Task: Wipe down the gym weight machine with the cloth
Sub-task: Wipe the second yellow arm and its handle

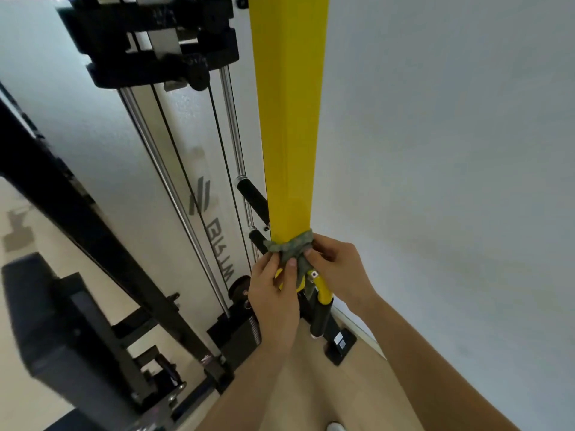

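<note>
A tall yellow upright post (291, 126) of the weight machine runs down the middle of the view. A grey-green cloth (292, 245) is wrapped around the post low down. My left hand (272, 293) pinches the cloth's hanging ends at the front of the post. My right hand (337, 269) grips the cloth from the right side, fingers curled against the post. Below my hands the post meets a black base (337, 345).
Left of the post are chrome guide rods (231, 126), black cables, a white panel (202, 213) and a black weight stack (155, 35) at the top. A black frame bar (93, 231) slants across the left. A white wall (451, 150) stands close on the right.
</note>
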`<state>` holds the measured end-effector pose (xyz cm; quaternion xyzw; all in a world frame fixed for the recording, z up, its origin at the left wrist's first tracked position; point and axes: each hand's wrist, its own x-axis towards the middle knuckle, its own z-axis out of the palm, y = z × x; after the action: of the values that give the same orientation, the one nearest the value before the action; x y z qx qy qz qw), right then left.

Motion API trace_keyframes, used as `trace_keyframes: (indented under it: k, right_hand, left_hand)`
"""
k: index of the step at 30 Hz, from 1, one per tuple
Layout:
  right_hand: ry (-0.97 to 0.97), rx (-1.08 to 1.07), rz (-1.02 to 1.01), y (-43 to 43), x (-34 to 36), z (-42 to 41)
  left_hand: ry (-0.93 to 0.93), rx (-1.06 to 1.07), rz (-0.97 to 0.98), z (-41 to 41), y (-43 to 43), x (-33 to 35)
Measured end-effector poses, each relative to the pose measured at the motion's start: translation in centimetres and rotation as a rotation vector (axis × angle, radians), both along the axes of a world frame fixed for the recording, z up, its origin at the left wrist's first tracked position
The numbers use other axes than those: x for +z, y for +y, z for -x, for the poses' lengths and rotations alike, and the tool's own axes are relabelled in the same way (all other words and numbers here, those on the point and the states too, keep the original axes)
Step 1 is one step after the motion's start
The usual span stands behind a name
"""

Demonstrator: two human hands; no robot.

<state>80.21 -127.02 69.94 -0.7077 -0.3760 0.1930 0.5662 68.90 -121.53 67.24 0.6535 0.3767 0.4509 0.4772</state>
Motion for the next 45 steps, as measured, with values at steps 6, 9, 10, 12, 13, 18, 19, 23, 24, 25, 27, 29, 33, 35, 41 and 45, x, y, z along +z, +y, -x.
trace_keyframes:
  k: [6, 9, 10, 12, 13, 18, 19, 23, 24, 25, 27, 29, 33, 35, 41, 45]
  right_hand:
    - [-0.015, 0.073, -0.169, 0.6, 2.0, -0.7]
    - [-0.009, 0.120, -0.207, 1.1, 2.9, -1.3]
    - [-0.014, 0.126, -0.221, 1.3, 3.4, -1.4]
    - [-0.029, 0.133, -0.253, 1.8, 4.2, -1.7]
    - [-0.028, 0.135, -0.267, 2.1, 4.7, -1.8]
    - [-0.062, 0.126, -0.264, 2.6, 5.5, -2.3]
    - [-0.081, 0.129, -0.234, 2.7, 5.2, -2.5]
    - [-0.123, 0.141, -0.067, 2.1, 2.0, -2.6]
    - [-0.113, 0.136, -0.040, 1.7, 1.2, -2.4]
    - [-0.094, 0.131, -0.029, 1.2, 0.6, -2.3]
    - [-0.064, 0.121, -0.030, 0.2, -0.2, -1.9]
    - [-0.084, 0.115, -0.029, -0.8, -0.6, -1.8]
    - [-0.046, 0.127, -0.037, -3.3, -1.9, -1.4]
    - [-0.015, 0.107, -0.048, -4.5, -2.8, -1.1]
    - [-0.101, 0.034, -0.017, -7.1, -5.0, -0.3]
    - [-0.216, -0.014, -0.047, -7.4, -6.0, -0.3]
  left_hand:
    - [-0.038, 0.004, -0.089, -1.0, 0.6, 1.2]
    - [-0.055, 0.017, -0.117, -1.4, 1.5, 2.4]
    - [-0.071, 0.023, -0.128, -1.5, 1.8, 3.0]
    - [-0.101, 0.030, -0.149, -1.6, 2.5, 4.4]
    - [-0.115, 0.032, -0.163, -1.7, 2.8, 4.9]
    - [-0.176, 0.073, -0.170, -1.9, 3.5, 5.6]
    - [-0.180, 0.087, -0.167, -1.8, 3.5, 5.2]
    - [-0.137, 0.122, -0.079, -1.6, 3.0, 2.3]
    - [-0.123, 0.127, -0.045, -1.5, 2.5, 1.7]
    - [-0.115, 0.128, -0.022, -1.4, 2.1, 1.2]
    - [-0.115, 0.112, 0.000, -1.1, 1.4, 0.6]
    - [-0.096, 0.075, 0.009, -0.6, 1.1, 0.1]
    - [-0.054, -0.078, 0.063, 0.7, 0.4, -1.0]
    - [-0.022, -0.186, 0.120, 1.1, -0.7, -1.3]
    - [-0.072, -0.334, 0.258, 2.0, -2.8, -2.6]
    - [-0.092, -0.358, 0.289, 2.0, -2.6, -1.7]
